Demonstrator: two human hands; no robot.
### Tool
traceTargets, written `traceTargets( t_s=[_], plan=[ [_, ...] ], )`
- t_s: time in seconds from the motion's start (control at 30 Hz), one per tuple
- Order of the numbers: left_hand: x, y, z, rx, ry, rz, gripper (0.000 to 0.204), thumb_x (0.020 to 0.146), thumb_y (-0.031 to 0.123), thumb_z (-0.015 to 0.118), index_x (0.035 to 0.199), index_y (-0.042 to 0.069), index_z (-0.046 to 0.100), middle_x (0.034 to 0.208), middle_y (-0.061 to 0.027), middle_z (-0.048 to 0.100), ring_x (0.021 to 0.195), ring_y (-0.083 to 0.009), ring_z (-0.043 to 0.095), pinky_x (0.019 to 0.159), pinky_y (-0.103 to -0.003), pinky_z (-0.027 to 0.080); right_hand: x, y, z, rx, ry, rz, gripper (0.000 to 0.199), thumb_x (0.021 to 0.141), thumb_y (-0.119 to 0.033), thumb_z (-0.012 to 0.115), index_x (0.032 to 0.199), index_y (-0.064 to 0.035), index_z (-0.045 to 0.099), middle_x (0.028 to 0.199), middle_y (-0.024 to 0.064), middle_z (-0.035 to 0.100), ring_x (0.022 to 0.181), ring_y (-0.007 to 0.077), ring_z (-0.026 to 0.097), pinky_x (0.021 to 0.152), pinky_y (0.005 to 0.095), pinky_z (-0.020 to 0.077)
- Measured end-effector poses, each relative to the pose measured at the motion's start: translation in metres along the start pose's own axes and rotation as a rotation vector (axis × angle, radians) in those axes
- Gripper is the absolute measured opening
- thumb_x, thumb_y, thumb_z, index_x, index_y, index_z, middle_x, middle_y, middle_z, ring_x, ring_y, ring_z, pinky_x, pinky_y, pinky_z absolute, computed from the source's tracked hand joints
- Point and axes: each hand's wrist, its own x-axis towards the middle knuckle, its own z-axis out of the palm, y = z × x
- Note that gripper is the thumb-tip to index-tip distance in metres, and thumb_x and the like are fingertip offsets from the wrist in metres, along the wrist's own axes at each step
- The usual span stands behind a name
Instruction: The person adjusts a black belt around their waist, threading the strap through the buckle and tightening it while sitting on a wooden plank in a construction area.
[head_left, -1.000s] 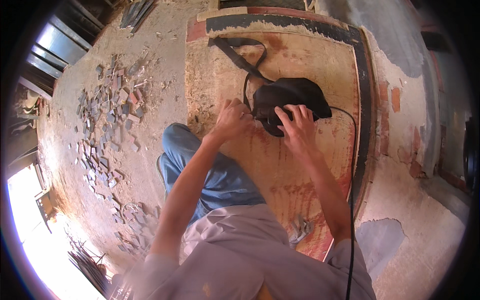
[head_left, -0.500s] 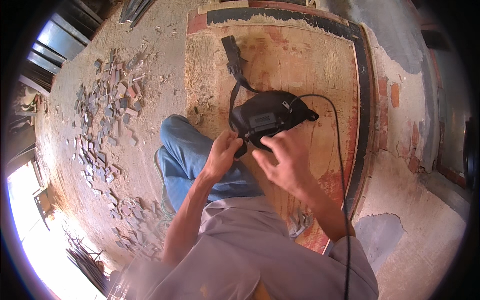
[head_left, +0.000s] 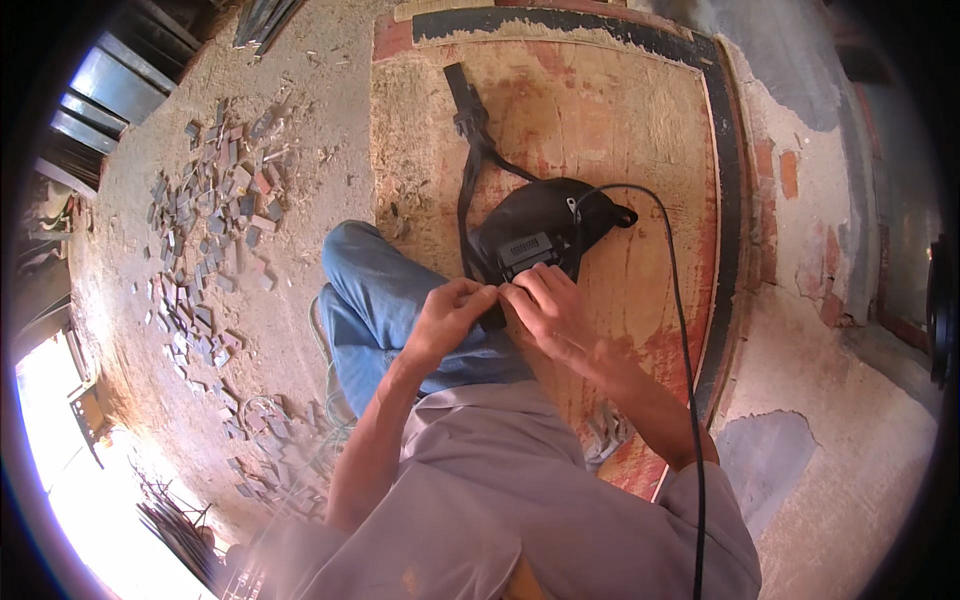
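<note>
A black waist bag [head_left: 530, 218] lies on the wooden board in front of me, its strap [head_left: 466, 210] running away to a buckle at the far end. From the bag's top a black cable [head_left: 672, 250] loops right and down past my right arm. My left hand [head_left: 443, 320] is closed in a pinch at the bag's near edge, above my knee. Touching its fingertips, my right hand [head_left: 552, 310] is closed too, its fingers curled against the near side of the bag. Whatever is between the fingertips is too small to make out.
Several small grey and reddish flat pieces [head_left: 216, 224] are scattered on the floor to the left. The board has a dark border [head_left: 738, 180] on its right, beside a worn wall [head_left: 790, 110]. Metal bars lie at upper left. My bent leg [head_left: 365, 285] is beside the bag.
My right hand has moved left, from apart with spread fingers to closed against my left fingertips. The left hand has shifted slightly right. The bag's strap has shifted a little.
</note>
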Motion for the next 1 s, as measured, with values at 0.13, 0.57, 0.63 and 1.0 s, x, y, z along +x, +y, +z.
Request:
traceTargets(
  t_s=[0.13, 0.57, 0.63, 1.0],
  plan=[
    [0.014, -0.016, -0.001, 0.134, 0.024, 0.258, 0.026, 0.097, 0.024, 0.080, 0.102, 0.002, 0.067, 0.080, 0.0044, 0.061, 0.072, -0.0029, 0.050, 0.062, -0.024, 0.042, 0.000, -0.004, 0.004, 0.230, -0.005, 0.215, 0.020, 0.083, 0.003, 0.073, 0.100, -0.0035, 0.066, 0.094, 0.0097, 0.061, 0.080, 0.0305, 0.066, 0.068, 0.0421, 0.0551],
    [-0.016, 0.010, -0.030, 0.113, -0.035, 0.105, 0.018, 0.088, 0.002, 0.075, 0.090, 0.004, 0.058, 0.077, -0.0023, 0.064, 0.067, -0.0084, 0.058, 0.060, -0.026, 0.043, 0.024, -0.011, -0.022, 0.120, 0.072, 0.469, 0.011, 0.087, -0.010, 0.079, 0.086, -0.0098, 0.069, 0.074, 0.0056, 0.064, 0.075, 0.0300, 0.062, 0.068, 0.0449, 0.0466],
    [-0.021, 0.001, -0.043, 0.175, -0.026, 0.141, 0.017, 0.087, 0.001, 0.075, 0.089, 0.004, 0.058, 0.076, -0.0016, 0.063, 0.067, -0.0085, 0.057, 0.060, -0.026, 0.043, 0.024, -0.010, -0.024, 0.136, 0.046, 0.572, 0.011, 0.087, -0.011, 0.079, 0.086, -0.0091, 0.069, 0.076, 0.0070, 0.064, 0.078, 0.0305, 0.062, 0.071, 0.0452, 0.0469],
    [-0.039, -0.029, -0.121, 0.394, 0.162, 0.079, 0.018, 0.088, 0.008, 0.073, 0.095, 0.000, 0.060, 0.076, -0.0063, 0.067, 0.068, -0.0136, 0.061, 0.063, -0.031, 0.047, -0.018, 0.009, -0.017, 0.163, -0.101, 0.981, 0.016, 0.095, -0.017, 0.074, 0.095, -0.0025, 0.068, 0.093, 0.0122, 0.069, 0.081, 0.0292, 0.067, 0.069, 0.0397, 0.0526]
  ],
)
